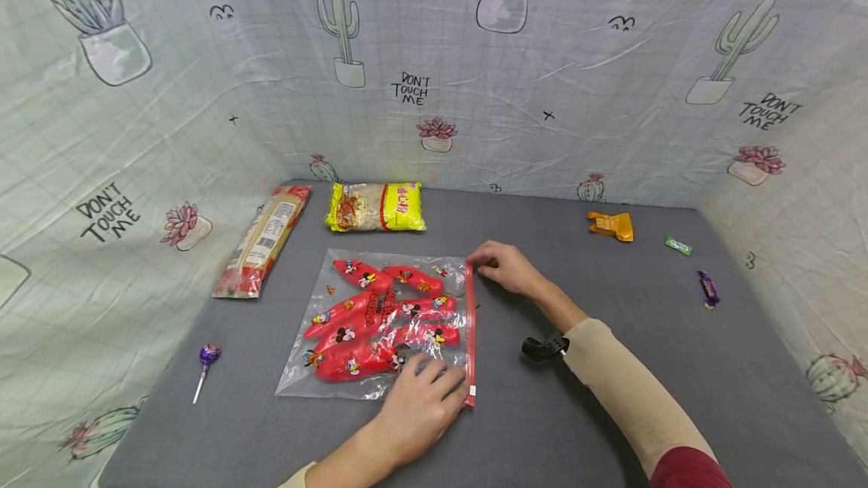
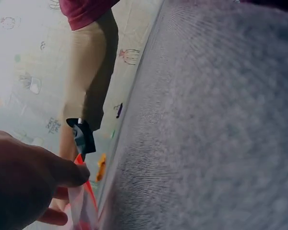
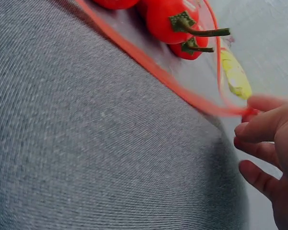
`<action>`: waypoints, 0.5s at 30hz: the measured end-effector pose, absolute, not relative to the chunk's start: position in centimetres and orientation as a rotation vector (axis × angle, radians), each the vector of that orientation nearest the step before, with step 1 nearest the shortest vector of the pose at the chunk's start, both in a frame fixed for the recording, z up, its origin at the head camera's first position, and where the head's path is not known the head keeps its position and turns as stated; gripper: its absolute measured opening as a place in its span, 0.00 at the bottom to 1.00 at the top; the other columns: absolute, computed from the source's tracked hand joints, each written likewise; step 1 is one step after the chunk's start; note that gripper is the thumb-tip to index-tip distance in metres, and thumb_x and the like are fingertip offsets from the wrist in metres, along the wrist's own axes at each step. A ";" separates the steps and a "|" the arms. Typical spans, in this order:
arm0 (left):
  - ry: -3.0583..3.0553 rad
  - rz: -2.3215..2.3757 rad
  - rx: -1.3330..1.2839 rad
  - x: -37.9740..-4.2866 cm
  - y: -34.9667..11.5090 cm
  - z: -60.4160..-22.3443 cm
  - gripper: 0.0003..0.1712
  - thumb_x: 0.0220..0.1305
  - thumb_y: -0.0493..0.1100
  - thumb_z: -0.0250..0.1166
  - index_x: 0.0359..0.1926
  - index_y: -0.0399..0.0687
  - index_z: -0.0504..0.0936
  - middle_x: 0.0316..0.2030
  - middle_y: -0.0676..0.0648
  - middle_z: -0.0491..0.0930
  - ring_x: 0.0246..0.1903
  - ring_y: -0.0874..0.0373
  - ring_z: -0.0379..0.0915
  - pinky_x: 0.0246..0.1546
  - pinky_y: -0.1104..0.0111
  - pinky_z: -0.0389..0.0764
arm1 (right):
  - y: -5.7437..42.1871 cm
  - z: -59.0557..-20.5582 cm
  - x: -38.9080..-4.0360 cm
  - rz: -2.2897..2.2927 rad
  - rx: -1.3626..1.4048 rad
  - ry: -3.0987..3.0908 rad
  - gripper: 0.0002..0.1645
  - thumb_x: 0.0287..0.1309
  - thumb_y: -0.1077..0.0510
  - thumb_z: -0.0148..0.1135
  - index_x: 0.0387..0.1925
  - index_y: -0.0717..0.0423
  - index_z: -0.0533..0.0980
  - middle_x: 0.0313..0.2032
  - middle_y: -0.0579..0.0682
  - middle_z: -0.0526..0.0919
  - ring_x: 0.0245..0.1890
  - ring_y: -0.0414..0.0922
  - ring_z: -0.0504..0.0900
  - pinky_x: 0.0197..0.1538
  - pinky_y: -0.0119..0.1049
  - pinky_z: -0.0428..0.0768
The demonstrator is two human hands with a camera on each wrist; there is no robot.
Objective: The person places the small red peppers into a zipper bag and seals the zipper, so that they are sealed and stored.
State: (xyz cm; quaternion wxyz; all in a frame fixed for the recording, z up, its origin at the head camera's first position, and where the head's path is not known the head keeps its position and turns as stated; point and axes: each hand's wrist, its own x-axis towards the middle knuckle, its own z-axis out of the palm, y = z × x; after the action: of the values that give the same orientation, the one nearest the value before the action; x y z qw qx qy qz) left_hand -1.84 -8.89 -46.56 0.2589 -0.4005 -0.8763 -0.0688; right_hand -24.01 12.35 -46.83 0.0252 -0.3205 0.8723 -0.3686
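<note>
A clear zip bag [image 1: 305, 379] with cartoon prints lies flat on the grey table, its red zip strip [image 1: 471, 307] facing right. Inside are several long red peppers [image 1: 353, 364]; green stems show on the peppers [image 3: 170, 24] in the right wrist view, where the bag's mouth gapes. My left hand [image 1: 423, 401] grips the near corner of the mouth, by the white slider [image 1: 472, 391]; its thumb [image 2: 72, 172] presses on the red edge. At the far corner my right hand [image 1: 505, 266] pinches the end of the strip between thumb and fingertips.
Behind the bag lies a yellow food packet [image 1: 400, 205], with a long red-ended packet [image 1: 264, 243] to its left. A purple lollipop [image 1: 209, 355] is at the left. Toward the right are an orange packet [image 1: 612, 226], a green sweet [image 1: 678, 245] and a purple sweet [image 1: 708, 288]. Printed curtains enclose the table.
</note>
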 end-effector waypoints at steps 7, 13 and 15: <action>-2.294 -0.304 -1.081 -1.8 -9.4 -45.5 0.11 0.62 0.45 0.58 0.39 0.54 0.86 0.37 0.55 0.83 0.35 0.58 0.74 0.37 0.62 0.74 | 12.0 -47.2 -24.0 -1.137 -1.080 2.645 0.19 0.58 0.67 0.59 0.52 0.53 0.78 0.44 0.50 0.82 0.41 0.44 0.79 0.45 0.39 0.79; -2.191 -0.417 -1.070 -2.1 -10.1 -45.0 0.10 0.57 0.44 0.65 0.41 0.54 0.85 0.37 0.56 0.83 0.29 0.61 0.71 0.27 0.70 0.67 | 12.4 -47.0 -23.6 -1.169 -0.969 2.732 0.13 0.57 0.61 0.63 0.44 0.49 0.82 0.40 0.47 0.84 0.37 0.40 0.79 0.40 0.32 0.79; -2.171 -0.491 -1.052 -2.2 -10.6 -44.4 0.12 0.56 0.45 0.67 0.43 0.53 0.85 0.38 0.56 0.84 0.30 0.62 0.72 0.28 0.73 0.69 | 12.9 -46.6 -23.3 -1.197 -0.967 2.742 0.11 0.57 0.60 0.63 0.42 0.48 0.83 0.39 0.46 0.84 0.36 0.39 0.79 0.39 0.31 0.79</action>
State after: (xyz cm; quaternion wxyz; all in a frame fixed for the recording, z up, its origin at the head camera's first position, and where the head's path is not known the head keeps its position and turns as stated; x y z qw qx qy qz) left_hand -2.17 -10.61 -44.44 0.3335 -0.4029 -0.8314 -0.1879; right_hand -23.30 12.92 -46.64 -0.0014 -0.3076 0.8720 -0.3808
